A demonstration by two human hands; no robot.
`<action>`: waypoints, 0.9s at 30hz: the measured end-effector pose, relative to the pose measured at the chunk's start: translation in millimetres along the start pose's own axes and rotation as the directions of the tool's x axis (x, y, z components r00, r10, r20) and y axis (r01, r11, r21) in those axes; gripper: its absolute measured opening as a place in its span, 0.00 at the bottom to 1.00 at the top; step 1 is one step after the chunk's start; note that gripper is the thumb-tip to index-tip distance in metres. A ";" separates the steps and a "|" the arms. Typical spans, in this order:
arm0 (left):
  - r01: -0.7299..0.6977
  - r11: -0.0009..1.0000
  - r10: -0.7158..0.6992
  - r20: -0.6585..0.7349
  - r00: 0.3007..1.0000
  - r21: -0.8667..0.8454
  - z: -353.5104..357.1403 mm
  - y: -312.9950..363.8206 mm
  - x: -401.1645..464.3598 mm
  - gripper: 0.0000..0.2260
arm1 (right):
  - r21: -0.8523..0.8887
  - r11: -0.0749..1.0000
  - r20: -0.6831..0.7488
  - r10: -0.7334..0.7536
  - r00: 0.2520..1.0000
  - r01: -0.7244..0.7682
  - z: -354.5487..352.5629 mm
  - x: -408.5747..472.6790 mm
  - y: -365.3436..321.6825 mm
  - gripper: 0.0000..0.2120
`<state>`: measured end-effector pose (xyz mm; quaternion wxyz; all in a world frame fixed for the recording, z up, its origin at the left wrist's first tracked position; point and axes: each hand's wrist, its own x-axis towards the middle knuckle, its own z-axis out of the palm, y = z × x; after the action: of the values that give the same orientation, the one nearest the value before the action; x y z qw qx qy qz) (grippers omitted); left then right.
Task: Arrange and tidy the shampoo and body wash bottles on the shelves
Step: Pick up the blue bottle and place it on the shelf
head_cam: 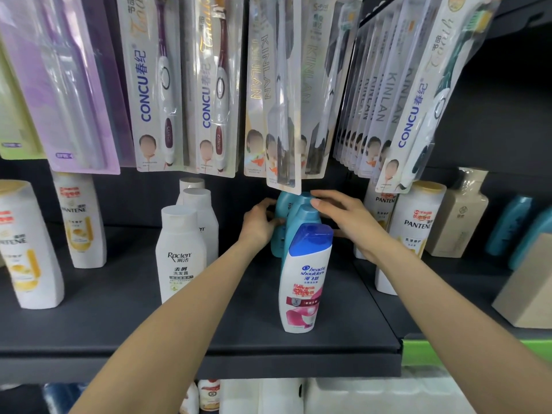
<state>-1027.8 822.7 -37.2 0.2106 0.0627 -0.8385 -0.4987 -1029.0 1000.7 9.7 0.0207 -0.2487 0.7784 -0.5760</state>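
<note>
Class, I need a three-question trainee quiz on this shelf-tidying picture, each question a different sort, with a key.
1. True or false: the left hand holds the white bottle with the blue cap.
2. Which hand lies on top of the teal bottles? A left, B right.
3. Fill in: the packs hanging above the dark shelf hold ____.

Key: 1 false, its grip is on a teal bottle; 2 B; 3 toothbrushes.
</note>
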 end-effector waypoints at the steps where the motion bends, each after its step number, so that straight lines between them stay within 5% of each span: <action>1: -0.002 1.000 0.002 0.009 1.000 -0.002 0.1 0.3 0.0 0.16 | 0.000 1.000 -0.001 -0.001 1.000 0.001 -0.2 0.1 0.1 0.13; 13: 0.002 1.000 -0.002 -0.021 1.000 -0.020 8.5 -0.6 2.5 0.16 | -0.022 1.000 -0.014 -0.003 1.000 0.003 -0.2 0.4 -0.5 0.15; 27: -0.160 0.987 0.159 -0.247 0.956 0.018 -24.3 35.2 -62.8 0.03 | -0.331 0.901 -0.184 -0.354 0.917 0.282 -10.9 -38.1 -11.1 0.10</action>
<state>-957.3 840.2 -15.0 0.3533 0.0564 -0.8073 -0.4693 -995.0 1023.7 13.8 -0.2058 -0.3023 0.8012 -0.4736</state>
